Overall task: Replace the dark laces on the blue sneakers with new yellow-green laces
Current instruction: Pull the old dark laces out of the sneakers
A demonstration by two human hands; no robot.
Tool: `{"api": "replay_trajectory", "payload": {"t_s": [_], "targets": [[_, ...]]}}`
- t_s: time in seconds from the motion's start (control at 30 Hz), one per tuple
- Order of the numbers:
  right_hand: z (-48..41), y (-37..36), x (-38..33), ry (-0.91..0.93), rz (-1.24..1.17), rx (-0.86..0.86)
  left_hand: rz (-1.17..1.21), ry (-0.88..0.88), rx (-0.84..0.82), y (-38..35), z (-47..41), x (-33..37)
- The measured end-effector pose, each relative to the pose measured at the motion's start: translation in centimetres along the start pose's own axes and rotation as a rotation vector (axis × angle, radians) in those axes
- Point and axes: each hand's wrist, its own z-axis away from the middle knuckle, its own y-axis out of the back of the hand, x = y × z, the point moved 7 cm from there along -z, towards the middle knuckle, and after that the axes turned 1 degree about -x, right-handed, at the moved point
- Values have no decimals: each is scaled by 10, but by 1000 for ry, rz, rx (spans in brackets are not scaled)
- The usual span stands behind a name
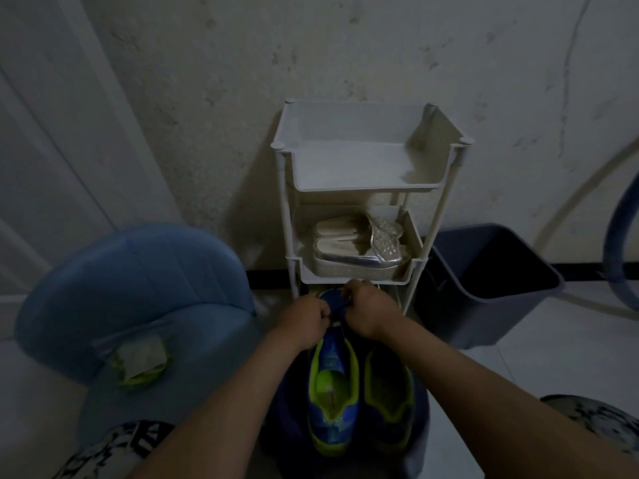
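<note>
Against the mottled pale plaster wall [207, 81] stand a blue moulded plastic chair [138, 288] on the left, a white three-tier plastic rack [363, 183] in the middle and a dark grey plastic bin [466, 316] on the right. A pair of silver platform sandals [359, 250] lies on the rack's middle tier.

Low down in front of the rack sits the pair of blue fabric sneakers with yellow-green lining [387, 392]. They lie side by side, heels toward the person and toes toward the rack, so their long axis runs straight away from the body.

Both hands are at the far, toe end of the left-side sneaker [332, 392]. The left hand [304, 318] and right hand [370, 311] are almost touching, fingers curled and closed on the sneaker's upper. It is too dim to tell whether a dark lace is pinched there.

The new yellow-green laces in a small clear packet [140, 361] lie on the chair seat, well apart to the left. The left hand is therefore the nearer one for fetching them.
</note>
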Motion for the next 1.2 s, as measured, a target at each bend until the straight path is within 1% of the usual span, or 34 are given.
{"api": "replay_trajectory", "payload": {"t_s": [0.07,0.17,0.27,0.33,0.4,0.5,0.6,0.67,0.7,0.77,0.87,1.0,1.1,1.2], "targets": [[2,1,-11,102,18,-41,-25,-24,20,2,0,4],[3,1,-24,206,46,-85,26,-64,82,9,-1,9],[-2,10,-21,192,120,-52,92,-50,155,16,-3,7],[-7,17,-15,166,119,-61,163,-30,156,17,-4,7],[-9,25,-9,126,96,-89,225,-2,103,12,-7,6],[-16,34,-1,76,56,-113,169,19,-34,-2,-10,3],[-21,37,12,19,28,-120,166,44,-42,-4,-12,2],[-18,35,19,-24,52,-155,162,46,-26,-1,-13,5],[-18,33,21,-16,84,-180,158,45,-9,2,-14,7],[-17,33,17,57,138,-191,194,35,59,11,-16,11],[-14,37,2,190,65,-162,297,-17,141,27,-16,27],[-10,41,-14,265,4,-150,260,-55,224,41,-17,38],[-14,44,-12,256,28,-148,290,-8,213,43,-19,32],[-15,48,-10,252,25,-169,369,39,122,43,-21,30]]}}
